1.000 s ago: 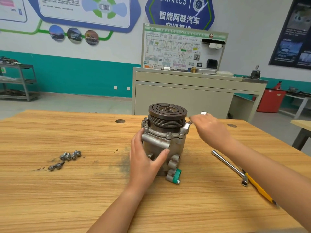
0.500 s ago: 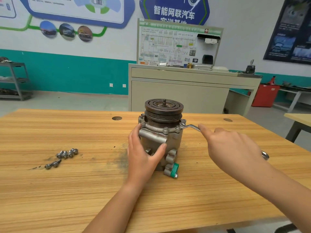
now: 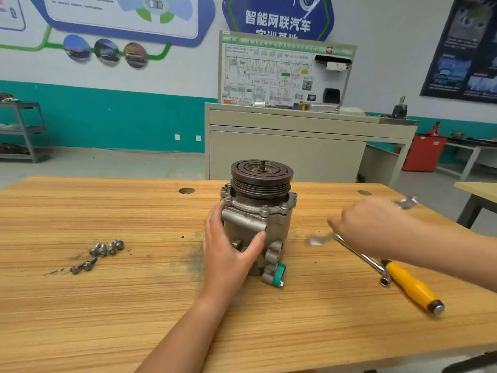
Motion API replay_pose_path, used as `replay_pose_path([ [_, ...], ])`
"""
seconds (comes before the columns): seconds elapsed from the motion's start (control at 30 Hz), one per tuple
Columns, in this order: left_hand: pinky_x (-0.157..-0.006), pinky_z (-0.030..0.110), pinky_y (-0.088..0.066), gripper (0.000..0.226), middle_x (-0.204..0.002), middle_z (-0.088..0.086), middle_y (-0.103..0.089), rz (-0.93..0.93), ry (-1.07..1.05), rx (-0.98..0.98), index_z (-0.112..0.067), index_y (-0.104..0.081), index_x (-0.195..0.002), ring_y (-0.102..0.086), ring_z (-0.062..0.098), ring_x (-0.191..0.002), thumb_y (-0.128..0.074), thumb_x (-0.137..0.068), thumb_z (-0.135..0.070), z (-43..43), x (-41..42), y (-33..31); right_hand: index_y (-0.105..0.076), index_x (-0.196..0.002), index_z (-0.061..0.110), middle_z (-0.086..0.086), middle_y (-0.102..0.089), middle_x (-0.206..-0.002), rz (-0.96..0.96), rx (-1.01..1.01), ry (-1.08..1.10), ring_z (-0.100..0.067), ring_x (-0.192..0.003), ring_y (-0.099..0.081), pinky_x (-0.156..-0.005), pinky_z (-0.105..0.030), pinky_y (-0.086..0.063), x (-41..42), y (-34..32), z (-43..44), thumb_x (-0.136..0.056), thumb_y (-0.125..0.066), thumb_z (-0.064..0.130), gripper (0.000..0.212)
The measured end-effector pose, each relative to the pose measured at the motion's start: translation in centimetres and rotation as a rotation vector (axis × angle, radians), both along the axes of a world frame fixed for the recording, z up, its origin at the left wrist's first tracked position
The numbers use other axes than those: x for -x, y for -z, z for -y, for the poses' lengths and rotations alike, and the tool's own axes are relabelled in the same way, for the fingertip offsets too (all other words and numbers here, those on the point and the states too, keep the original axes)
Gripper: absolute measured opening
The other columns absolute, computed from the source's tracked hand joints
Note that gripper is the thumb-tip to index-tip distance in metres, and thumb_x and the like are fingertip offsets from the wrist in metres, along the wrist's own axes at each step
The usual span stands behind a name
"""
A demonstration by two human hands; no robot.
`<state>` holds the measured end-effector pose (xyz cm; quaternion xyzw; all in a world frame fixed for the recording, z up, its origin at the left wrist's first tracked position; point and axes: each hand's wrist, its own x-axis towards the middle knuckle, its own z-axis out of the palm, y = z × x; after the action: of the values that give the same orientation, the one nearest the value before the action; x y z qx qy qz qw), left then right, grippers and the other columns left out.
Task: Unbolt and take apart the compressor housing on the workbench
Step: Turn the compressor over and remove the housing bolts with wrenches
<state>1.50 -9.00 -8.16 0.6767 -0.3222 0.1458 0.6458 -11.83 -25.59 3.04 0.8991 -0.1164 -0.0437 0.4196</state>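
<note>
Left hand (image 3: 231,249) is wrapped round the front of the compressor (image 3: 258,222), thumb on the near face and fingers on the left flank, steadying it. The compressor stands upright near the middle of the desk (image 3: 134,305), pulley (image 3: 262,175) uppermost. Right hand (image 3: 371,227) is off to the right of the housing and clear of it. It appears closed round a spanner (image 3: 321,239), both ends of which stick out of the fist, but the hand and tool are smeared by motion, so the exact hold cannot be confirmed. Progress is judged as partial: a group of loose bolts (image 3: 107,249) lies on the desk well to the left, which suggests that one set of fasteners is already out. Several flange bolts (image 3: 265,210) are seated round the upper rim below the pulley, and the housing shows no parted seam, so the unbolting there and the whole of the separation remain. A socket bar (image 3: 368,261) and a yellow screwdriver (image 3: 414,288) lie on the desk to the right, partly under the right forearm. The far side and base of the compressor are hidden, so the count of remaining bolts cannot be given. The left palm covers part of the near face. The spanner's jaw type is unreadable.
</note>
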Motion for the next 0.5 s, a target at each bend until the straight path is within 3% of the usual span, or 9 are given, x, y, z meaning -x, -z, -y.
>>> replay_pose_path([
  [0.07,-0.11,0.043,-0.033,0.079,-0.129,-0.031,-0.031,0.008,0.008,-0.005,-0.047,-0.022,-0.131,-0.031,-0.004,-0.127,-0.074,-0.072,-0.042,0.0,-0.1,0.2,-0.046,-0.123,0.015,-0.002,-0.05,-0.073,-0.117,-0.09,0.007,-0.023,-0.066,-0.052,-0.048,-0.029,-0.034,0.8,2.3,1.4,-0.094,-0.036,0.013,0.03],
  [0.1,-0.11,0.038,-0.034,0.079,-0.128,-0.037,-0.028,0.024,0.009,0.0,-0.052,-0.02,-0.128,-0.031,-0.008,-0.125,-0.073,-0.07,-0.044,0.0,-0.3,0.3,-0.046,-0.121,0.016,-0.003,-0.057,-0.084,-0.07,-0.161,0.027,-0.026,-0.075,-0.057,-0.05,-0.029,-0.032,1.2,3.6,2.0,-0.094,-0.033,0.013,0.031],
  [0.17,-0.105,0.021,-0.031,0.076,-0.127,-0.042,-0.025,0.061,-0.006,0.013,-0.058,-0.021,-0.123,-0.028,-0.019,-0.121,-0.074,-0.071,-0.045,0.2,-0.5,0.3,-0.053,-0.114,0.022,0.001,-0.062,-0.091,0.158,-0.373,0.085,-0.02,-0.081,-0.059,-0.054,-0.03,-0.033,1.4,4.8,3.0,-0.093,-0.032,0.023,0.029],
  [0.27,-0.097,0.002,-0.024,0.075,-0.127,-0.039,-0.027,0.056,-0.006,0.035,-0.056,-0.024,-0.122,-0.026,-0.022,-0.121,-0.077,-0.072,-0.037,0.4,-0.6,0.4,-0.067,-0.092,0.018,0.004,-0.062,-0.074,0.457,-0.89,0.206,-0.01,-0.064,-0.053,-0.056,-0.029,-0.039,1.6,3.9,3.9,-0.089,-0.046,0.039,0.03],
  [0.37,-0.101,0.013,-0.028,0.076,-0.128,-0.035,-0.028,0.055,0.0,0.034,-0.053,-0.024,-0.123,-0.027,-0.02,-0.121,-0.078,-0.073,-0.032,0.3,-0.7,0.6,-0.067,-0.083,0.017,0.004,-0.055,-0.064,0.544,-1.15,0.089,-0.002,-0.051,-0.047,-0.048,-0.017,-0.034,2.1,3.2,2.6,-0.092,-0.051,0.028,0.021],
  [0.5,-0.104,0.022,-0.031,0.079,-0.129,-0.033,-0.029,0.046,0.002,0.017,-0.048,-0.024,-0.128,-0.027,-0.02,-0.122,-0.079,-0.074,-0.028,0.2,-0.7,0.5,-0.052,-0.094,0.023,0.008,-0.06,-0.073,0.573,-1.179,-0.092,-0.008,-0.05,-0.058,-0.048,-0.016,-0.042,2.4,2.1,0.1,-0.095,-0.044,0.022,0.008],
])
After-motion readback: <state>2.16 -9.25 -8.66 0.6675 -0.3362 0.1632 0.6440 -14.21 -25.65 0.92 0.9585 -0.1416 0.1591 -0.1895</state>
